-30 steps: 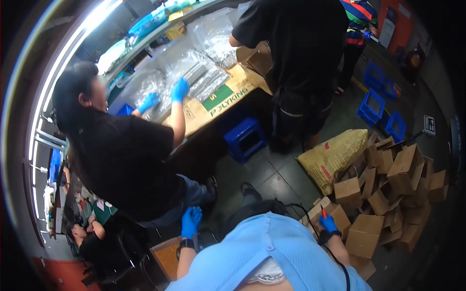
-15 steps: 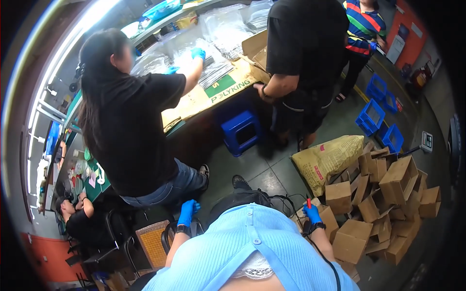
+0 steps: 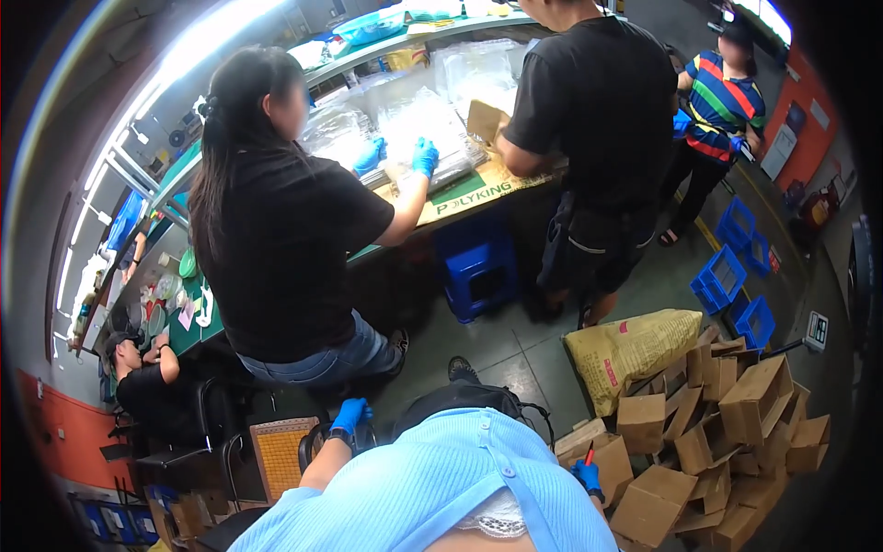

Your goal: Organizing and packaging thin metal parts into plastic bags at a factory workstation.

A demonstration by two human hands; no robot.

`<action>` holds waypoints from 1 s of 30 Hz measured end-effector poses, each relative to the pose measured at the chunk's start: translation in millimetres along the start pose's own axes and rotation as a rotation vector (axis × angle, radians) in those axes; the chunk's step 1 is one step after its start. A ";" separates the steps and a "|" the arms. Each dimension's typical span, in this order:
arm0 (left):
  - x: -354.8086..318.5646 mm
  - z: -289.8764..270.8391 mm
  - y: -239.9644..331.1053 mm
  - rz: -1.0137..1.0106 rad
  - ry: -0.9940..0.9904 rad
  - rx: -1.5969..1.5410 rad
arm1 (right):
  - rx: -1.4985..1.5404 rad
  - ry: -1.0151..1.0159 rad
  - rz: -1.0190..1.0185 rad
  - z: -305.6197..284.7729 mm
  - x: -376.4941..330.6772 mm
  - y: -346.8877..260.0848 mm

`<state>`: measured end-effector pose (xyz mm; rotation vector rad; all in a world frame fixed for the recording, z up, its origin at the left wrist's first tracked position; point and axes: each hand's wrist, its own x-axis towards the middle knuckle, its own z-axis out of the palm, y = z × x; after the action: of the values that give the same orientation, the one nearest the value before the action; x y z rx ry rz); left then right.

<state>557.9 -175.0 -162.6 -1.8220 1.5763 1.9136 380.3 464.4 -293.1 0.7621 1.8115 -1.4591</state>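
Observation:
In a blue glove, my left hand hangs low beside a chair arm, its fingers loosely parted with nothing seen in them. My right hand, also blue-gloved, is closed round a slim red pen-like object that sticks up from the fist. Close by that hand lies a heap of opened cardboard boxes. Ahead, a co-worker in black has gloved hands on stacks of clear plastic bags on a workbench. A second person in black stands at the bench by an open cardboard box.
A filled yellow sack leans against the box heap. Under the bench stands a blue stool. Blue crates and a scale are at the right, near a person in stripes. A chair is at my left.
The view has shifted, so the bench scene sits lower and further right. The co-worker's gloved hands have moved along the bags. My right hand appears lower, still holding the red object.

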 end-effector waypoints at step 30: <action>-0.8 10.5 -41.5 0.053 -0.028 0.037 | -0.443 -0.148 -0.126 13.4 -20.4 -122.4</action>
<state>577.6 -147.8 -189.1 -1.7485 1.6565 1.9095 297.9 426.3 -207.4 0.3148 1.9942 -1.0931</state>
